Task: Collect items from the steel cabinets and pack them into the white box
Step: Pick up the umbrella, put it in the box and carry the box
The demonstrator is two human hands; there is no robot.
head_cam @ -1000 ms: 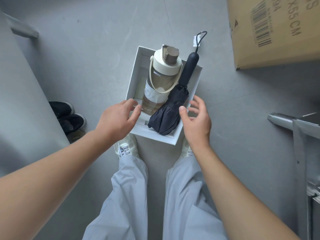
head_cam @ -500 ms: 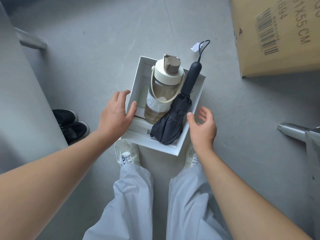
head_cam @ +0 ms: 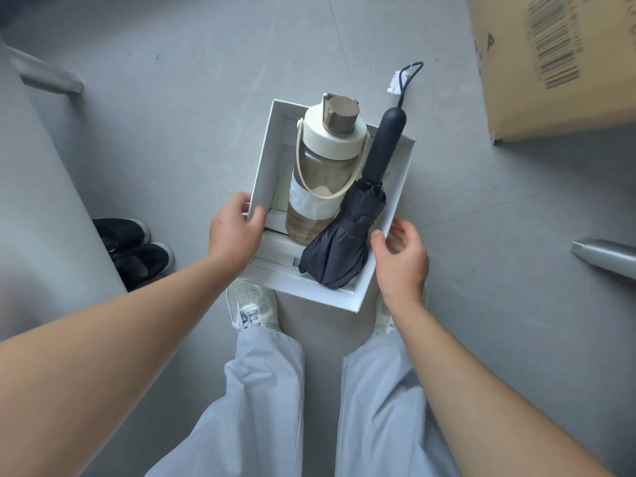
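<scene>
On the floor, the box holds a bottle and umbrella; left hand clasps its wall; right hand, loosely curled, nears the opposite wall; lifting seemingly needs 2 firm grips.

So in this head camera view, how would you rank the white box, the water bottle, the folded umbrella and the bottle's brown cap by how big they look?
1. White box, largest: it holds both items.
2 and 3. Water bottle and folded umbrella: too alike to rank. The umbrella looks longer, its handle sticking out past the far wall; the bottle looks wider.
4. Brown cap, smallest.
</scene>
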